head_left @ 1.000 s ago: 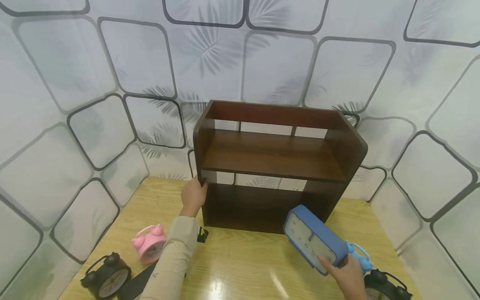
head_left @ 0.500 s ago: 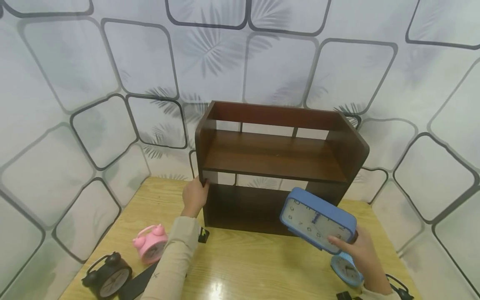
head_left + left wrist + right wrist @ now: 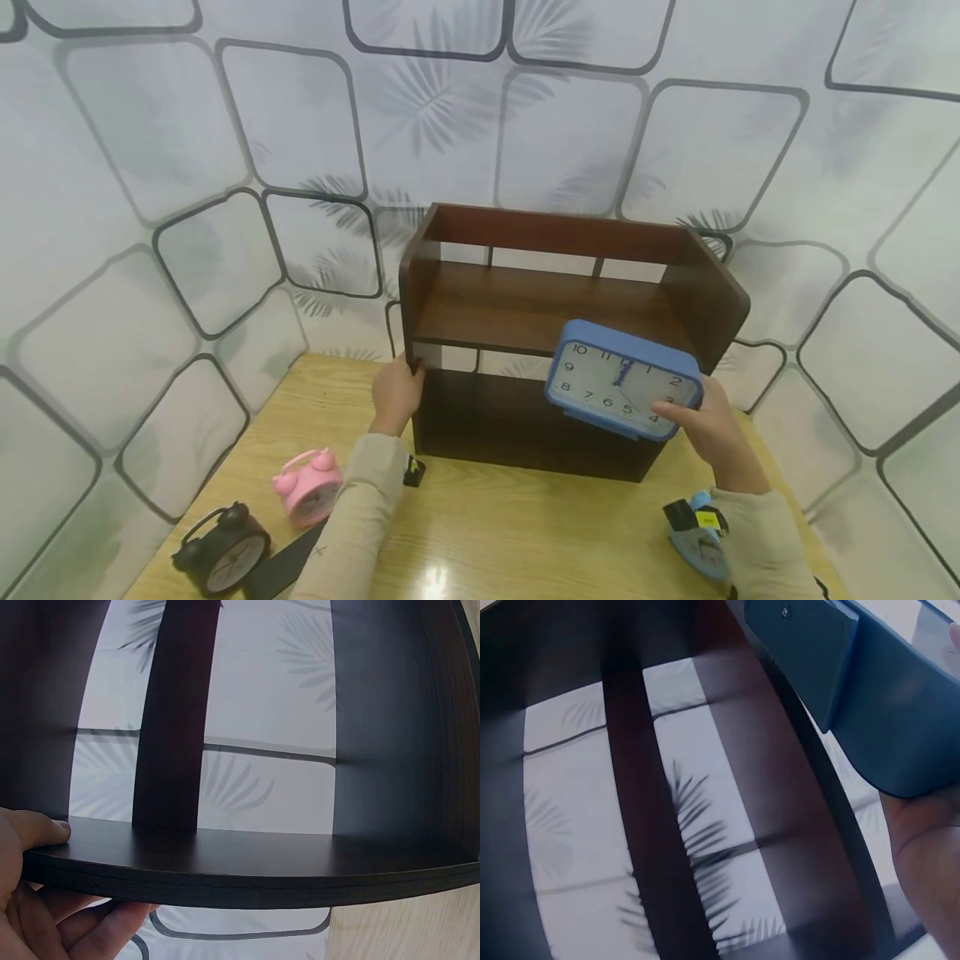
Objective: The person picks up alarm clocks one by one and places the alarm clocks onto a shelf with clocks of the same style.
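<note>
A dark brown two-tier shelf [image 3: 555,304] stands at the back of the table. My left hand [image 3: 396,393] grips its left side panel; in the left wrist view the thumb lies on the inner face and the curled fingers are outside the panel [image 3: 225,881]. With my right hand [image 3: 708,425] I hold a blue rectangular alarm clock [image 3: 622,379] by its right end, thumb over the dial. Its white face points toward me, slightly tilted. The clock overlaps the front edge of the middle board in the head view. In the right wrist view its blue casing [image 3: 900,712] shows at the upper right.
On the left of the table [image 3: 480,533] are a pink twin-bell clock [image 3: 311,492], a black twin-bell clock [image 3: 225,554] and a flat black object [image 3: 285,562]. A light blue clock [image 3: 697,550] sits at the right, partly behind my right sleeve. Patterned fabric walls surround the table.
My right hand has lifted the blue clock up from low at the right to middle-board height and turned its face toward me. The left hand keeps its grip on the shelf.
</note>
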Motion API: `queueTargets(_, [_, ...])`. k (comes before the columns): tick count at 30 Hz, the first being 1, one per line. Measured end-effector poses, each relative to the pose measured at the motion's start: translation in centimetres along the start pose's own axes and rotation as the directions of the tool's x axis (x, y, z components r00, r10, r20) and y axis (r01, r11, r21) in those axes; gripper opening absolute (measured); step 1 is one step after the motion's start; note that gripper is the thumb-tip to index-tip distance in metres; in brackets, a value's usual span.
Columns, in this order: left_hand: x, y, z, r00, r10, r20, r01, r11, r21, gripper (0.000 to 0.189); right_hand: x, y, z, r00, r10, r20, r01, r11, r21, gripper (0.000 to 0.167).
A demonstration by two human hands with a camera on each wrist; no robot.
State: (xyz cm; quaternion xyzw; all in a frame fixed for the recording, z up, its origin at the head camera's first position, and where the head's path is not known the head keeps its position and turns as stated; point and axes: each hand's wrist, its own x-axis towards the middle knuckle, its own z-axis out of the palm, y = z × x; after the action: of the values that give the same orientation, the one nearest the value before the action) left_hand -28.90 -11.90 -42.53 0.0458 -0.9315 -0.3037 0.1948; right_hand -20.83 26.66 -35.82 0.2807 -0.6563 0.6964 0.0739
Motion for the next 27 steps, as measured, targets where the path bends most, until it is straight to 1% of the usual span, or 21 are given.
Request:
queueTargets(3, [0.0,0.0,0.0,1.0,0.004,-0.005,-0.004,1.0,0.002,0.026,1.8,-0.4,0.4,0.999,0.012,0.035,-0.011,1.0,-0.007,0.045])
queueTargets(7, [0.1,0.1,-0.1,1.0,0.01,0.006,-0.01,1.0,0.015,0.026,4.2,-0.7,0.9,0.995,0.025,0.099,-0.02,0.998,-0.055,0.042])
queueTargets(11, [0.1,0.2,-0.2,1.0,0.009,0.021,-0.01,1.0,0.018,0.027,6.6,-0.5,1.4,0.988,0.047,0.146,-0.033,0.995,-0.093,0.039])
queueTargets(15, [0.2,0.3,-0.3,1.0,0.009,0.013,-0.01,1.0,0.019,0.026,8.6,-0.1,2.0,0.982,0.081,0.173,-0.062,0.992,-0.111,0.037])
queueTargets(19, [0.1,0.2,-0.2,1.0,0.007,0.006,-0.007,1.0,0.022,0.026,10.0,0.2,2.6,0.973,0.115,0.2,-0.092,0.988,-0.121,0.035])
queueTargets(22, [0.1,0.1,0.0,1.0,0.01,0.009,-0.01,1.0,0.019,0.026,10.8,0.6,3.0,0.968,0.125,0.218,-0.104,0.989,-0.106,0.034])
queueTargets(27, [0.1,-0.2,0.2,1.0,0.008,0.001,-0.008,1.0,0.017,0.025,11.7,1.2,3.5,0.963,0.152,0.223,-0.131,0.986,-0.104,0.035])
